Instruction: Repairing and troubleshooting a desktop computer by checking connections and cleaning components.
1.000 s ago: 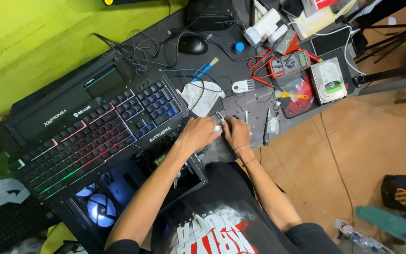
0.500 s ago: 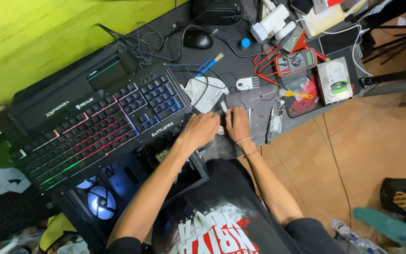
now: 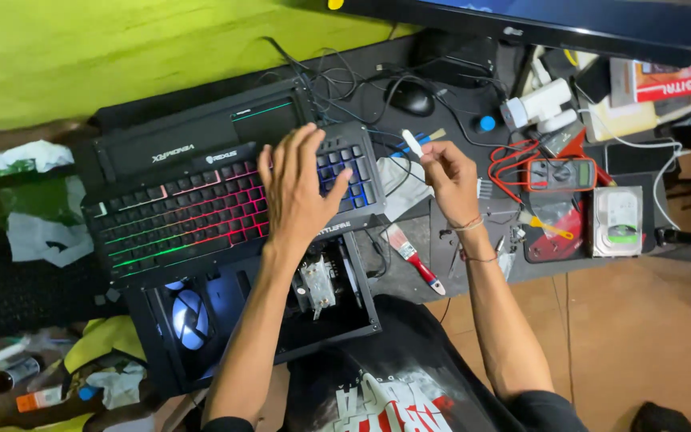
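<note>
My left hand [image 3: 297, 190] is spread flat over the right part of a black keyboard with rainbow backlight [image 3: 201, 212], which lies on top of an open black computer case [image 3: 281, 308]. My right hand [image 3: 449, 178] is raised over the dark desk and pinches a small white stick-shaped object [image 3: 413, 144] between fingers and thumb. Below the keyboard, the case shows a lit blue fan [image 3: 188, 317] and a metal cooler part [image 3: 317, 282].
A red-handled brush [image 3: 413, 258] lies on the desk by my right wrist. A multimeter with red leads [image 3: 557, 174], a hard drive [image 3: 617, 220], a black mouse [image 3: 411, 98], tangled cables and a monitor edge [image 3: 569, 24] crowd the desk. Crumpled paper lies at left.
Both hands have lifted from the desk near the case's right edge. The left moved up-left onto the keyboard; the right rose holding the small white object. The camera view shifted closer.
</note>
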